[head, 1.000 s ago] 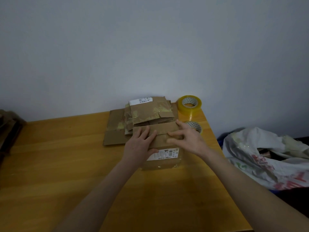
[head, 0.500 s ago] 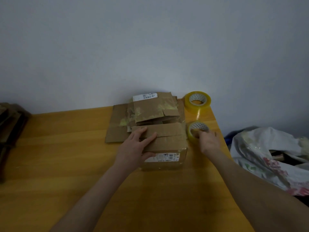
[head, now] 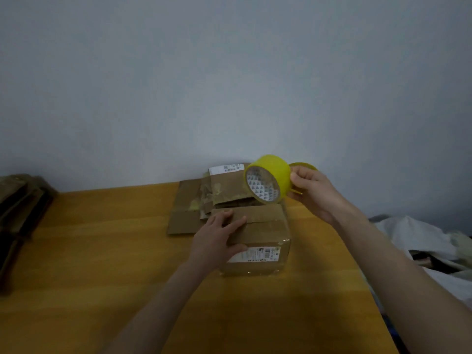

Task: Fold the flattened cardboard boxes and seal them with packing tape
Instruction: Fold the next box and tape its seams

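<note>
My left hand [head: 219,238] lies spread on the closed flaps of the box [head: 265,232], pressing them down; its contents are hidden. The flap seam runs left to right. The tape [head: 277,175] hangs above the box's far right corner, core facing me, pinched by my right hand [head: 315,194]. So the seam lies below the roll, towards me.

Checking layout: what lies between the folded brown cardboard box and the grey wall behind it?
Head view: a pile of flattened brown cardboard boxes, partly hidden by the held yellow tape roll.
</note>
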